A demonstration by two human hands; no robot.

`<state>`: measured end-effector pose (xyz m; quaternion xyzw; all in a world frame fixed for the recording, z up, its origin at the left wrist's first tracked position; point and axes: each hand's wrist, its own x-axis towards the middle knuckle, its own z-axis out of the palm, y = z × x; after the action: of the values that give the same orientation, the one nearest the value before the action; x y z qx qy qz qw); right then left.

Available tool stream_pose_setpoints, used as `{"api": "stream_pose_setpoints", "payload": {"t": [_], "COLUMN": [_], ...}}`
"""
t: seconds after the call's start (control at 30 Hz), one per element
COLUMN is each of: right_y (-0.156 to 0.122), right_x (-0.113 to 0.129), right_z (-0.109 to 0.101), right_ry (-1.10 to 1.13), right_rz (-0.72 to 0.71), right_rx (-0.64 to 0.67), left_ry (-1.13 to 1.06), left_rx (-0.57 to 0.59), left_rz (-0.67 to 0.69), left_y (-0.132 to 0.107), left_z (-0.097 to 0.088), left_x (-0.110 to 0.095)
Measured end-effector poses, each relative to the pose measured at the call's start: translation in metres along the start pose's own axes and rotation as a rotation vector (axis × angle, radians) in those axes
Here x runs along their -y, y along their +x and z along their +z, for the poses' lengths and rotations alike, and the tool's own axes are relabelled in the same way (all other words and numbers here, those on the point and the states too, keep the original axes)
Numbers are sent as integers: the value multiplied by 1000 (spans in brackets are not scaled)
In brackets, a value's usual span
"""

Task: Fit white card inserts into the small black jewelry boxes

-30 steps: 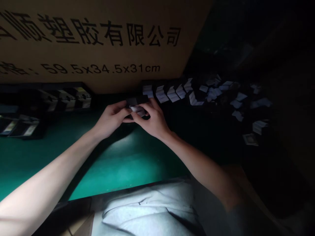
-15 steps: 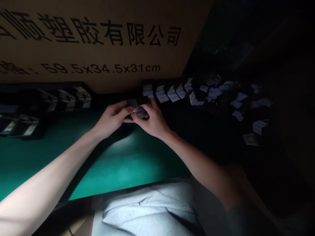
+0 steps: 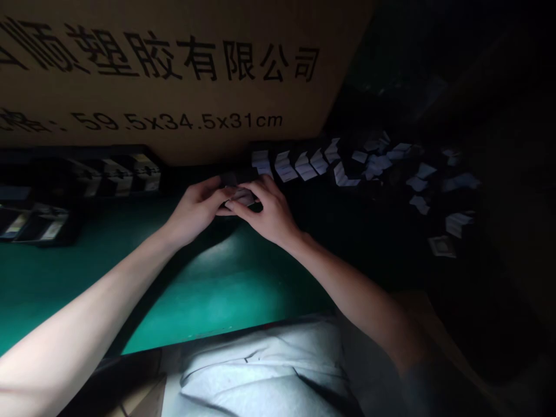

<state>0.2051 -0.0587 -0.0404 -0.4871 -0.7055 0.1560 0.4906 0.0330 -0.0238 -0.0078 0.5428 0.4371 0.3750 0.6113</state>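
Observation:
Close together above the green table, my left hand (image 3: 197, 205) and my right hand (image 3: 269, 208) are both closed on a small dark box (image 3: 229, 178). A greyish piece (image 3: 244, 198), perhaps a folded paper or insert, shows on its near side between my thumbs. My left fingers wrap the box's left side, while my right fingers reach over the right side. Much of the box is covered by my fingers, and the dim light hides its details.
Behind stands a large printed cardboard carton (image 3: 195, 92). Dark boxes with pale labels (image 3: 125, 174) line up at the left on the green table (image 3: 208, 295). Folded white papers (image 3: 306, 167) stand in a row at right, and loose ones (image 3: 419, 176) lie scattered beyond.
The box has tilted and shifted slightly left in my hands. My right thumb and fingers have moved a little left, flattening the greyish piece against it.

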Motion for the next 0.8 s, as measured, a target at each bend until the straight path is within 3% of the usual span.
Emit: {"api": "stream_pose_setpoints", "payload": {"t": [0.13, 0.33, 0.5, 0.8], "right_y": [2, 5, 6, 5], "right_x": [-4, -12, -11, -5], "right_z": [1, 4, 0, -1], "right_ry": [143, 447, 419, 278], "right_rz": [36, 246, 304, 199], "right_rx": [-26, -92, -68, -97], "left_ry": [-67, -129, -110, -158], "left_rx": [-11, -7, 25, 38], "left_rz": [-3, -20, -20, -31], "left_y": [0, 2, 3, 3], "left_z": [0, 0, -2, -2], "left_x": [-3, -4, -2, -4]}}
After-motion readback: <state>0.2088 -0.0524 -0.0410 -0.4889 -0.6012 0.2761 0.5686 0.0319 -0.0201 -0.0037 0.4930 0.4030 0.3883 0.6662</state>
